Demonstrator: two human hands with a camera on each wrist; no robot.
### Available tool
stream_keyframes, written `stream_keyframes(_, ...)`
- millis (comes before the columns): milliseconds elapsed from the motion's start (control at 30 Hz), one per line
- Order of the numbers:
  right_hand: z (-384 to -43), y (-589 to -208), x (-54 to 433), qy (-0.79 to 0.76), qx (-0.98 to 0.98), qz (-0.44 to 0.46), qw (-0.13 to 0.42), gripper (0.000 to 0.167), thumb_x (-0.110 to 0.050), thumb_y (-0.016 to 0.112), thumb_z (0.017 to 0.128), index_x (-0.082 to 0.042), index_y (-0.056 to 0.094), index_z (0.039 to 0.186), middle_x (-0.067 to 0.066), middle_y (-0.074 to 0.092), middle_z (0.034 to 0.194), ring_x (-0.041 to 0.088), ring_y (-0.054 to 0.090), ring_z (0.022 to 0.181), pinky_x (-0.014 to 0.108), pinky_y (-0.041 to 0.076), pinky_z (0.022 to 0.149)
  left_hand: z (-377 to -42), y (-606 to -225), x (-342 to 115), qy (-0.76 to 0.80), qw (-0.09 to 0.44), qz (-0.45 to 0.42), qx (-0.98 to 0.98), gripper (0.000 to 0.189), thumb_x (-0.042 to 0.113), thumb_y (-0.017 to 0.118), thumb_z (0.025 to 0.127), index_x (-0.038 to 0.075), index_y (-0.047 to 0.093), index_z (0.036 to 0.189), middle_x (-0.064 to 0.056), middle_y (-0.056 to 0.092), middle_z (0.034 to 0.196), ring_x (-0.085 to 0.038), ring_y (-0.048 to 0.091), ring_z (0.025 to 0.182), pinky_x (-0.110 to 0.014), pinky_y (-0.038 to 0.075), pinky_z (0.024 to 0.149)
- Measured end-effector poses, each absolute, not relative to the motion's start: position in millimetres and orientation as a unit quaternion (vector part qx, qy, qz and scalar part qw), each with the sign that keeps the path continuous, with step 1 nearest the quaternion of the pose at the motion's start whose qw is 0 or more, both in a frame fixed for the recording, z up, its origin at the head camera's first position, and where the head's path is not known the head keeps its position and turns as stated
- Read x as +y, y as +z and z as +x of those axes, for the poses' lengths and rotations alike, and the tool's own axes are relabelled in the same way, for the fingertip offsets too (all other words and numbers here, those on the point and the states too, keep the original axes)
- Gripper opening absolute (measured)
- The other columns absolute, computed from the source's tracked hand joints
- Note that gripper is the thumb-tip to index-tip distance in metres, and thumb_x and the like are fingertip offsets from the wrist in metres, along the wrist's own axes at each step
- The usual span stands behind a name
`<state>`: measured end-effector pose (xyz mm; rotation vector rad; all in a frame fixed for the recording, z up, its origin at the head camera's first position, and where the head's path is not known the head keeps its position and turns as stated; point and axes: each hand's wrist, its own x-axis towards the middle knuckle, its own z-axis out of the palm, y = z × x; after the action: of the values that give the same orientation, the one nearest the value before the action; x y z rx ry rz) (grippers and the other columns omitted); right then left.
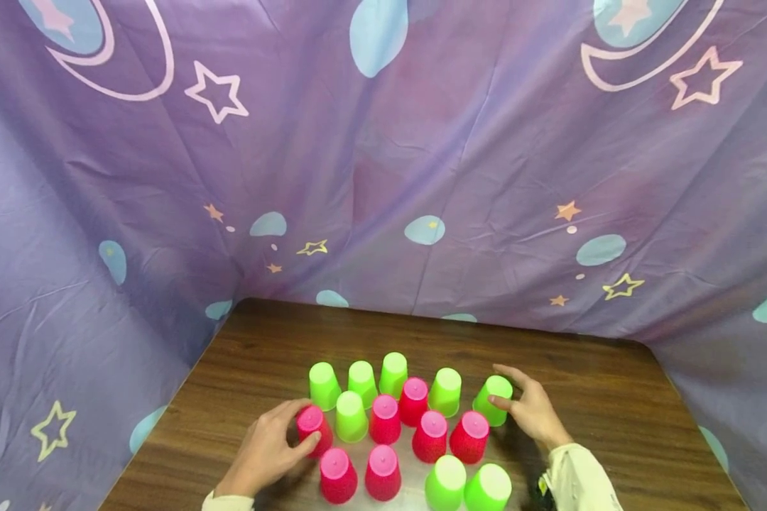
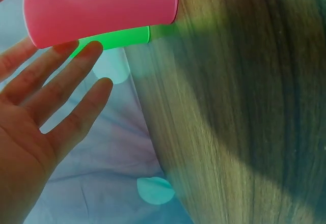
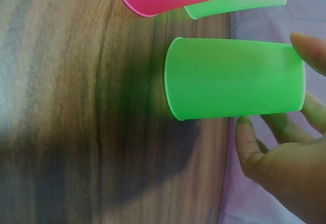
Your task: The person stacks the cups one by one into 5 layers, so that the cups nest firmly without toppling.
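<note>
Several green and pink plastic cups stand upside down on the wooden table. My left hand [image 1: 265,443] is at the leftmost pink cup [image 1: 314,431], thumb across its near side and index finger behind its top. In the left wrist view that pink cup [image 2: 102,10] fills the top, its wall against the fingertips, while the outer fingers spread out below. My right hand [image 1: 533,410] holds the rightmost green cup [image 1: 493,402] between thumb and fingers. The right wrist view shows this green cup [image 3: 234,79] with the thumb at its base corner and the fingers along the opposite side.
Between the hands stand more cups, among them a pink cup [image 1: 385,420] and a green cup [image 1: 445,392]. Two green cups, one of them here [image 1: 446,484], are at the near edge of view. A purple patterned cloth [image 1: 383,177] hangs behind the wooden table [image 1: 588,376].
</note>
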<state>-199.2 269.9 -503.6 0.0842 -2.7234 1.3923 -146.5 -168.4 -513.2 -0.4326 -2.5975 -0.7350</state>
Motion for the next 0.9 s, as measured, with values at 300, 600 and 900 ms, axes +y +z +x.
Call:
stream_keyframes(300,-199.4,-509.9,268.9,0.535,-0.843,-0.042,0.038,0.055,-0.005,0.081,0.081,0.003,0.059,0.131,0.025,0.068,0.121,-0.001,0.063,0.087,0.016,0.053,0.074,-150.0,-515.4,-167.4,-0.272,0.209,-0.161,-0.925,0.048,0.02,0.087,0.07,0.01,0.071,0.114,-0.002,0.076,0.102,-0.018,0.074,0.092,-0.035,0.06,0.08)
stream_keyframes(600,-200.1,-512.5,269.6,0.516,-0.854,-0.048,0.045,0.062,-0.009,0.083,0.08,0.0,0.058,0.136,0.027,0.066,0.129,0.01,0.067,0.098,0.014,0.052,0.077,-149.0,-518.0,-167.1,-0.272,0.214,-0.163,-0.924,0.046,0.019,0.087,0.069,0.01,0.071,0.111,0.0,0.076,0.099,-0.015,0.074,0.09,-0.033,0.06,0.078)
stream_keyframes(900,-200.6,-514.4,269.6,0.505,-0.86,-0.047,0.058,0.057,-0.008,0.086,0.075,0.0,0.065,0.128,0.025,0.069,0.124,0.007,0.068,0.092,0.013,0.053,0.076,-149.3,-520.3,-167.1,-0.271,0.224,-0.169,-0.921,0.046,0.019,0.088,0.069,0.011,0.071,0.111,0.001,0.075,0.098,-0.014,0.074,0.088,-0.033,0.059,0.077)
